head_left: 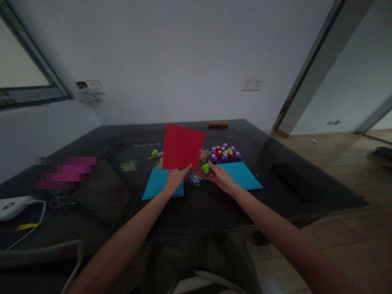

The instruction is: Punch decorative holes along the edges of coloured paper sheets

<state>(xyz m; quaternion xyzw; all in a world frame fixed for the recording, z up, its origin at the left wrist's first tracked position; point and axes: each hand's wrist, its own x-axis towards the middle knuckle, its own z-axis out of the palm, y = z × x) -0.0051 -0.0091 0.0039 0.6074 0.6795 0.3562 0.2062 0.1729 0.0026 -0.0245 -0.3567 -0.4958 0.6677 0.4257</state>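
Observation:
My left hand grips the lower edge of a red sheet, which is raised above the table and has a row of small holes along its right side. In my right hand is a small green object, held close to the sheet's lower right corner. Under my left hand lies a blue sheet with punched holes; another blue sheet lies beyond my right wrist. Small colourful bits form a pile between the hands.
Several purple, red and green eyed pieces cluster behind the right blue sheet. One green eyed piece sits left of the red sheet. A black case lies right, a brown bar at the back, a white device far left.

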